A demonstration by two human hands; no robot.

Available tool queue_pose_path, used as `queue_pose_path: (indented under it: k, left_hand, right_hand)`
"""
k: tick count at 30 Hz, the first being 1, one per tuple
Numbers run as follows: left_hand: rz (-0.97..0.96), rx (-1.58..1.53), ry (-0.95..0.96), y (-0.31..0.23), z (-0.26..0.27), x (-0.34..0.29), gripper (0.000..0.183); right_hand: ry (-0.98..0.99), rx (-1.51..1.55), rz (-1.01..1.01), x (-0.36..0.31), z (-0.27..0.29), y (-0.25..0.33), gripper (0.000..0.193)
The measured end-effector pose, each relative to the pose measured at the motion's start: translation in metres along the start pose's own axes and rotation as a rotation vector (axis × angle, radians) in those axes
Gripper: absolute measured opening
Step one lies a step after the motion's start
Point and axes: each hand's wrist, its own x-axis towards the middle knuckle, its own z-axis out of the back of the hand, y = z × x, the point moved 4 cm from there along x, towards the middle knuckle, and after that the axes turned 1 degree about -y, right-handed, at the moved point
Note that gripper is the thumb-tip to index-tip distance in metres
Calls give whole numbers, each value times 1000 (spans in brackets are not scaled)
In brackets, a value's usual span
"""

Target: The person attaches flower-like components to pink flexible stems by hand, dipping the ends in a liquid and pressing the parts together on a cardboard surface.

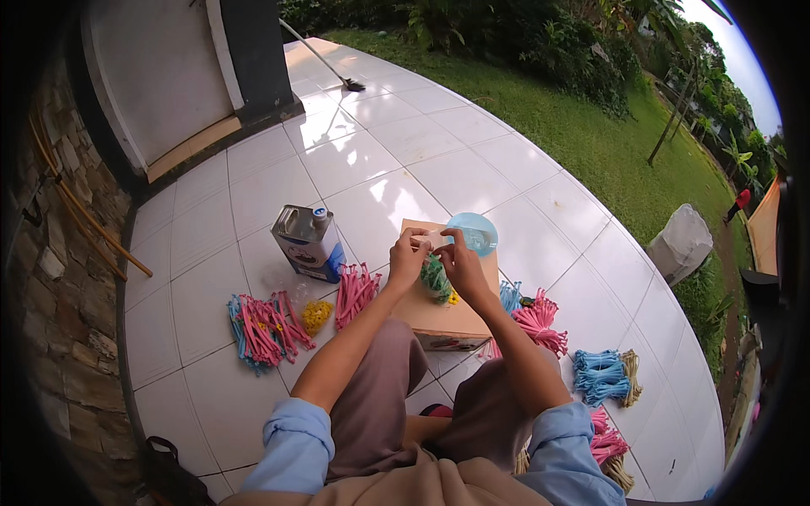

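Observation:
Both hands meet above a cardboard box (407,309) in front of my knees. My left hand (407,255) is closed in a pinch, with a small pale piece (432,240) at its fingertips. My right hand (461,261) has its fingers bent together by the same spot; what they pinch is too small to name. Just below the fingers lies a green bundle (435,281), perhaps in clear plastic. Some small yellow pieces (454,298) sit beside it. A light blue round dish (482,239) rests at the box's far right corner.
Left of the box stand a metal can (310,251), a bag of yellow pieces (317,315) and pink bundles (359,295). Blue bundles (601,378) and pink bundles (541,323) lie on the right of the tiled floor (371,202). A broom (351,85) leans farther off.

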Motion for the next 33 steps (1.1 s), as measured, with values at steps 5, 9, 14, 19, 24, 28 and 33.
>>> queue_pose_path:
  k: [5,9,14,19,24,28,33]
  left_hand:
    - [-40,-92,-62,-9,-8,0,19]
    - [110,-169,-43,4,-13,3,22]
    - [113,713,-159,56,-10,-16,65]
    - [253,495,-48,53,-11,-19,45]
    - [28,610,-56,39,-11,-15,22]
    - [83,555,-83,35,-15,-15,18]
    - [139,480,-174,33,-21,-14,15]
  right_hand:
    - [-73,175,-99,4,0,3,29]
    - [-67,231,-119,4,-6,-14,33]
    - [34,37,-47,4,-21,-36,40]
    - [117,-77,6,1,-11,-35,47]
    - [52,-72,36,2,-20,-27,49]
    - [55,-155,105,5,-25,-27,51]
    - [56,-150,43,12,-21,-35,51]
